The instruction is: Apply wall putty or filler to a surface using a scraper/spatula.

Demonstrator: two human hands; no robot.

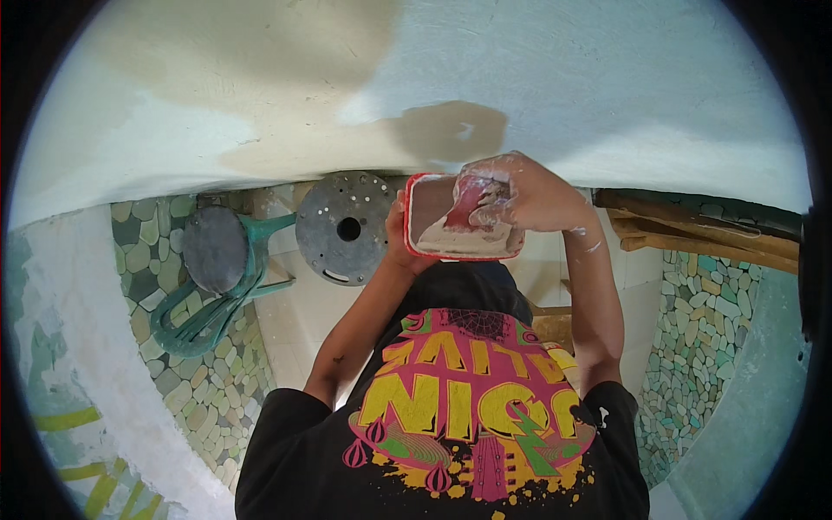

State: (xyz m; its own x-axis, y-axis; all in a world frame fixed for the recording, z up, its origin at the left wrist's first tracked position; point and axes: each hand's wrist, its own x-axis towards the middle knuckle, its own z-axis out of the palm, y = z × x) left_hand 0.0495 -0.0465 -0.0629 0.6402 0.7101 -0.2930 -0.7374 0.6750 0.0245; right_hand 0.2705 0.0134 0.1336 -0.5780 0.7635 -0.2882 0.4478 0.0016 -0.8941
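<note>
The left hand (398, 236) is clasping the left side of a red-rimmed tub (459, 257), its thumb side resting up by the rim and the rest of its grip going out of sight behind and beneath. The left forearm is slanting up and to the right from the short black sleeve. The right hand (513, 191) is closing around a red scraper (469, 201), its fingers curling over the tool and its back turning upward; white smears are marking its knuckles and wrist. The right forearm is rising almost straight up the right side, while the wrist is bending so that the hand is reaching left over the tub's right end. The scraper is lying inside the tub's opening, among pale paste (451, 234) that is coating the bottom and the near side. Both hands are holding the tub and scraper in front of the body, just above the black printed shirt (468, 485) and close to a pale wall (260, 104). A grey disc (322, 227) with a central hole is sitting left of the tub, a green chair (195, 334) is standing farther left on pebbled floor (204, 399), and wooden boards (702, 238) are lying to the right.
</note>
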